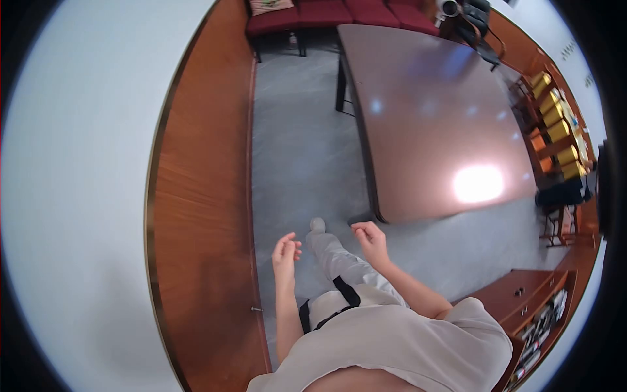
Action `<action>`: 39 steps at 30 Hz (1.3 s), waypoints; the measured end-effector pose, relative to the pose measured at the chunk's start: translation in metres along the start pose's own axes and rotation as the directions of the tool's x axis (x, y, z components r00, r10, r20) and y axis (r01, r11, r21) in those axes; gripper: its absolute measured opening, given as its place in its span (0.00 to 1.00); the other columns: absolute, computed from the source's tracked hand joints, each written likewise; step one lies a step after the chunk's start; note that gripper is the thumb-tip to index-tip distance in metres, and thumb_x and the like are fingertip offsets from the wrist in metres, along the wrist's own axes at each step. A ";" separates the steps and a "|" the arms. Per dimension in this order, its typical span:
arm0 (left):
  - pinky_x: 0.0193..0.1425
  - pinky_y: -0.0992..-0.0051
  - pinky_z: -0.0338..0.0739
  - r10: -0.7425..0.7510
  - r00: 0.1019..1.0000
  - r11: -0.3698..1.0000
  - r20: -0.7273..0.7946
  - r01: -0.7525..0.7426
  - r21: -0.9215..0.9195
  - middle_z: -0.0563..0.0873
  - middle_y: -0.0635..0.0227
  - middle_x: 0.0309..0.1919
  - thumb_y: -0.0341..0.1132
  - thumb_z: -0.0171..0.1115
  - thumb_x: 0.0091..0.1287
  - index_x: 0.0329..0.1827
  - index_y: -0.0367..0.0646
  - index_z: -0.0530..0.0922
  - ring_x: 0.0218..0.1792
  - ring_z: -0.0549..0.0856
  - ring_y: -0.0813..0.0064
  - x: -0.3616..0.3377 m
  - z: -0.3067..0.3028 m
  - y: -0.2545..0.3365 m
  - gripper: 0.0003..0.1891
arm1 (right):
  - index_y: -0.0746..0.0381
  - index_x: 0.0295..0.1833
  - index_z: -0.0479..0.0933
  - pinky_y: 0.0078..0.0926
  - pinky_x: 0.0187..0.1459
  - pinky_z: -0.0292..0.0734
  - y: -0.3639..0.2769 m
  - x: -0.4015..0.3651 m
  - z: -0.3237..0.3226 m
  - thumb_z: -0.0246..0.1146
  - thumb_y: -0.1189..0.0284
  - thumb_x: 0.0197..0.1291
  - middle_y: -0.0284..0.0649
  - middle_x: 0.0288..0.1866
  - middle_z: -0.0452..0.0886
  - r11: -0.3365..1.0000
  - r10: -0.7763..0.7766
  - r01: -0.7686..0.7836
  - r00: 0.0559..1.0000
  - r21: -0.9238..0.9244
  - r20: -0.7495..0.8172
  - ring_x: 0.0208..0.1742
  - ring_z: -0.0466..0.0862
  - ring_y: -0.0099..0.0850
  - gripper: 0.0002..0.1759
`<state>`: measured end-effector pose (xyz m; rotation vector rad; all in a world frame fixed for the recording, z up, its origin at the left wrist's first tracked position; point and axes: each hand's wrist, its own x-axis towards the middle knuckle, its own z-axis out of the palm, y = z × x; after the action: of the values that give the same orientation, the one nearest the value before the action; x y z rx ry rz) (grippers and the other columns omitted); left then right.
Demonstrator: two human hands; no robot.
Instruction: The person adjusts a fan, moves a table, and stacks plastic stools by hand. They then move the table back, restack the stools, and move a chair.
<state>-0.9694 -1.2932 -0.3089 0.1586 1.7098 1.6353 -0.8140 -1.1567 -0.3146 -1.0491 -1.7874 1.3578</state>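
My left hand [286, 249] is held out in front of my body, near the wood-panelled wall. Its fingers are loosely bent and a little apart, with nothing in them. My right hand [371, 238] is raised by the near corner of the large brown table [431, 130]. Its fingers are curled in together, and nothing shows in them. A dark shape [360, 218] on the floor side of the table corner lies just beyond the right fingertips. Below the hands, my leg in light trousers [339, 260] reaches forward to a pale shoe [317, 225].
Grey floor [294, 144] runs between the wood panelling [202, 196] and the table. Dark red seats [320, 13] line the far end, with a bottle [292, 42] beneath. Yellow-backed chairs [557, 132] stand at right. A reddish-brown cabinet [503, 294] with filled shelves is at lower right.
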 end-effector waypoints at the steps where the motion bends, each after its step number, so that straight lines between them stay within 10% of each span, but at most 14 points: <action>1: 0.28 0.86 0.65 0.001 1.000 1.000 -0.028 -0.001 -0.002 0.76 0.70 0.28 0.32 0.46 0.58 0.43 0.40 0.71 0.26 0.71 0.86 0.013 -0.003 -0.002 0.12 | 0.66 0.33 0.73 0.16 0.30 0.67 0.002 0.015 0.015 0.51 0.77 0.50 0.36 0.27 0.74 0.999 -0.042 0.044 0.997 -0.027 0.065 0.28 0.72 0.21 0.07; 5: 0.28 0.86 0.66 -0.124 0.992 0.974 0.027 0.117 0.192 0.76 0.70 0.29 0.35 0.46 0.60 0.44 0.42 0.71 0.26 0.72 0.86 0.058 -0.027 0.020 0.12 | 0.67 0.33 0.72 0.15 0.29 0.67 -0.005 0.087 0.069 0.51 0.77 0.50 0.35 0.27 0.74 1.000 0.009 -0.007 0.983 -0.013 0.184 0.27 0.72 0.20 0.07; 12: 0.25 0.87 0.66 -0.129 0.965 0.991 -0.227 0.135 0.012 0.77 0.70 0.28 0.32 0.46 0.58 0.42 0.42 0.72 0.24 0.72 0.86 0.168 -0.064 0.058 0.11 | 0.67 0.37 0.71 0.15 0.30 0.67 -0.012 0.236 0.139 0.49 0.71 0.54 0.33 0.28 0.73 0.759 0.447 -0.555 0.825 0.340 0.348 0.26 0.70 0.19 0.11; 30: 0.30 0.87 0.67 -0.177 0.926 0.969 0.334 0.105 0.224 0.75 0.72 0.29 0.37 0.47 0.60 0.41 0.41 0.71 0.27 0.72 0.86 0.597 0.044 0.264 0.12 | 0.66 0.38 0.70 0.14 0.30 0.68 -0.039 0.548 0.199 0.49 0.67 0.55 0.33 0.28 0.72 0.733 0.542 -0.362 0.823 0.576 -0.173 0.26 0.70 0.17 0.13; 39: 0.31 0.86 0.67 -0.149 0.929 0.970 0.340 0.071 0.231 0.75 0.71 0.30 0.36 0.46 0.60 0.43 0.41 0.70 0.28 0.72 0.85 0.760 0.145 0.310 0.12 | 0.66 0.37 0.71 0.13 0.30 0.68 0.014 0.739 0.191 0.50 0.67 0.54 0.34 0.28 0.73 0.739 0.568 -0.346 0.781 0.578 -0.259 0.25 0.70 0.18 0.13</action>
<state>-1.5473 -0.6939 -0.3369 0.4291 1.5779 1.2471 -1.3201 -0.5871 -0.3538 -1.4117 -0.7888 1.6145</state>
